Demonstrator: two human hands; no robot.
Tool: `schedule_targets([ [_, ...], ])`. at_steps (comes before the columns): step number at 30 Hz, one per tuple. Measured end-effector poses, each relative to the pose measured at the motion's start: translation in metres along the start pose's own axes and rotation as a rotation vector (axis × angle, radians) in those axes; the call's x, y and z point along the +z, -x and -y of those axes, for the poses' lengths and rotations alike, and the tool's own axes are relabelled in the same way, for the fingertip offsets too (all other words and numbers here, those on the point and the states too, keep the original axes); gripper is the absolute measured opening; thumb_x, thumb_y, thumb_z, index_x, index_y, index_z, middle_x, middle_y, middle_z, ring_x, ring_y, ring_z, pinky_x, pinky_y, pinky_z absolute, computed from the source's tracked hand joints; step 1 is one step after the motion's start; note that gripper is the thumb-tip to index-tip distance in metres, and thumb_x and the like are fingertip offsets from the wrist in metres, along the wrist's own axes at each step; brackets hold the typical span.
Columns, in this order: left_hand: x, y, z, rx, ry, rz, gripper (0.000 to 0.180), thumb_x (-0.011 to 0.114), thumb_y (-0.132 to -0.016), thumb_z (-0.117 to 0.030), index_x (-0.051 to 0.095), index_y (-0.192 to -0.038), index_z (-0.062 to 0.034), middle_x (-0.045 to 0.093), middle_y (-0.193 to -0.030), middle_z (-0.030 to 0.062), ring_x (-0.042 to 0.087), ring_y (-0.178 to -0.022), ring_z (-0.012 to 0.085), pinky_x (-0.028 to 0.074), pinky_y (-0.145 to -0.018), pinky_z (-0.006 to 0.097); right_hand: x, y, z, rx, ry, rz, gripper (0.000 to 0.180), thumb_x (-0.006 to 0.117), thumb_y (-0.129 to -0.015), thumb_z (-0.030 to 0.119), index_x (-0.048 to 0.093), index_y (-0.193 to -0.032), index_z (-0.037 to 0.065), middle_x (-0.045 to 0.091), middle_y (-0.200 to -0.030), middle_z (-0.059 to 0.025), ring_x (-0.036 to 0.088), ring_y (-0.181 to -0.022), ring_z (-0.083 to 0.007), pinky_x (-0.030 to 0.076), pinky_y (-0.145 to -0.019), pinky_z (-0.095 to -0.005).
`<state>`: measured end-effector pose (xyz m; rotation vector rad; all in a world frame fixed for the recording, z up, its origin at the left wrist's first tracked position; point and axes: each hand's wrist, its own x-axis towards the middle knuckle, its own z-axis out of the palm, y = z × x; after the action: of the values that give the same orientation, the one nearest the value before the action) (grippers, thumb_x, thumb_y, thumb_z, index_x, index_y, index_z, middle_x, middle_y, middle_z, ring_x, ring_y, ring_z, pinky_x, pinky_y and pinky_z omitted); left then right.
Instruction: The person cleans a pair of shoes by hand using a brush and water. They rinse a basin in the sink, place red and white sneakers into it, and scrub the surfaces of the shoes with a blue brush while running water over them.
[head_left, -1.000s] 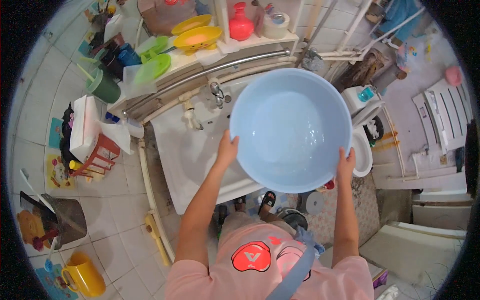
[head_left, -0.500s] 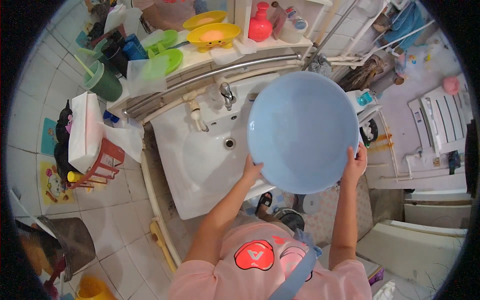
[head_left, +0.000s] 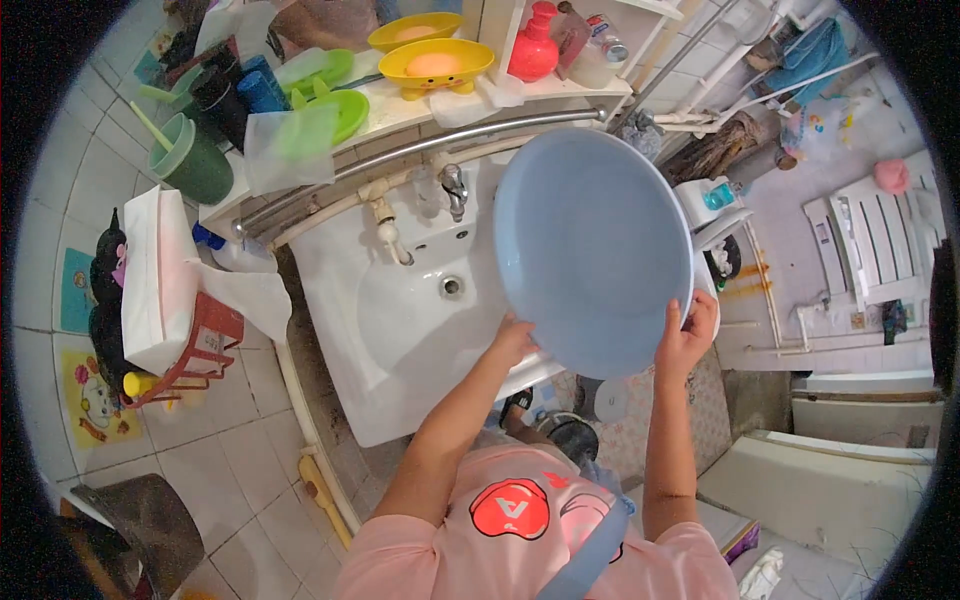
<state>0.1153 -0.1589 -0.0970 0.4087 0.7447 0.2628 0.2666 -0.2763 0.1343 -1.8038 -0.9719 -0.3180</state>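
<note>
**Basin [head_left: 595,250] tilted over sink's [head_left: 340,385] R edge**

L hand [head_left: 514,338] grasps its lower L rim, R hand [head_left: 688,332] its lower R rim. Tip: firm grip b/s, weight even, rim clear of tap [head_left: 455,192], tilt steady.

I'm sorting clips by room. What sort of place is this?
Most likely a home bathroom: there's a white sink with a metal tap, and a tiled wall to the left.

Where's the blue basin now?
In the head view, the basin is right of centre, held between the left hand and right hand, hiding the sink's right part; the metal faucet is to its left.
</note>
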Motion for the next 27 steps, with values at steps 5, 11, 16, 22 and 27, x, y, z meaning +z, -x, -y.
schedule_targets([
  [5,0.033,0.013,-0.016,-0.165,0.006,-0.076,0.056,0.045,-0.087,-0.013,0.018,-0.136,-0.0177,0.042,-0.122,0.0102,0.046,-0.107,0.0316,0.037,-0.092,0.057,-0.013,0.013,0.000,-0.006,0.113,-0.002,0.009,0.063,-0.075,0.003,0.055,-0.075,-0.001,0.055,-0.096,-0.0138,0.054,-0.089,-0.0263,0.042,-0.082,-0.0343],
  [11,0.004,-0.042,-0.001,-0.324,0.203,0.006,0.058,0.047,-0.085,-0.015,0.019,-0.134,-0.0258,0.038,-0.128,0.0051,0.044,-0.111,0.0301,0.036,-0.089,0.059,-0.009,0.019,0.025,-0.225,0.066,-0.024,0.016,0.063,-0.077,0.008,0.050,-0.068,0.002,0.053,-0.094,-0.0114,0.050,-0.086,-0.0208,0.040,-0.077,-0.0297],
  [16,0.049,-0.021,-0.006,-0.237,-0.024,-0.027,0.058,0.049,-0.084,-0.014,0.020,-0.134,-0.0258,0.040,-0.127,0.0040,0.046,-0.109,0.0267,0.043,-0.083,0.052,-0.016,0.026,0.038,-0.222,0.097,0.045,0.012,0.063,-0.071,0.004,0.053,-0.077,0.001,0.050,-0.095,-0.0116,0.048,-0.094,-0.0285,0.035,-0.094,-0.0469],
  [22,0.021,-0.022,-0.005,-0.250,-0.096,0.022,0.056,0.049,-0.085,-0.012,0.023,-0.133,-0.0232,0.049,-0.116,0.0078,0.056,-0.095,0.0265,0.047,-0.080,0.048,-0.005,0.025,0.046,-0.255,0.069,0.100,0.014,0.064,-0.069,0.004,0.051,-0.073,0.002,0.048,-0.099,-0.0123,0.048,-0.095,-0.0291,0.034,-0.095,-0.0481],
  [27,-0.022,0.010,0.001,-0.113,-0.153,-0.195,0.041,0.050,-0.089,-0.017,0.033,-0.126,-0.0072,0.053,-0.113,0.0143,0.061,-0.087,0.0299,0.054,-0.072,0.045,-0.004,0.025,0.032,0.052,-0.064,0.025,0.013,0.064,-0.075,0.007,0.051,-0.074,0.002,0.046,-0.104,-0.0129,0.048,-0.094,-0.0227,0.040,-0.084,-0.0347],
])
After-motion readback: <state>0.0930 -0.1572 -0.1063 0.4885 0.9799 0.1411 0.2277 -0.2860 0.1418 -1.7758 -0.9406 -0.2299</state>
